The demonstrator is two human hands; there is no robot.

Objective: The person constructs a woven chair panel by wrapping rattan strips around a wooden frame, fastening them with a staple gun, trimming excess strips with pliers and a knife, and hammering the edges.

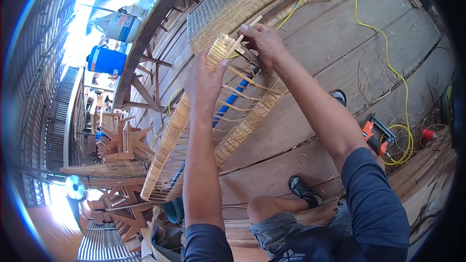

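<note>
My left hand [206,80] is closed round the upper end of a long woven rattan frame [167,143], whose edges are wrapped in pale cane, with thin strands across the middle. My right hand [263,43] is at that end, its thumb and fingers pinched on a light cane strip [255,21] that sticks up past the wrapped corner. A blue pipe [230,100] lies under the strands and runs along the frame. My left wrist and forearm cover part of the frame.
A rolled-edge woven mat [233,0], wooden trestles [138,92], a blue cooler [103,60] and jugs [116,26] are beyond. An orange-black nail gun [373,133], yellow hose [388,58] and red spool [428,134] lie right. Wooden parts [119,140] and a fan [74,188] stand left.
</note>
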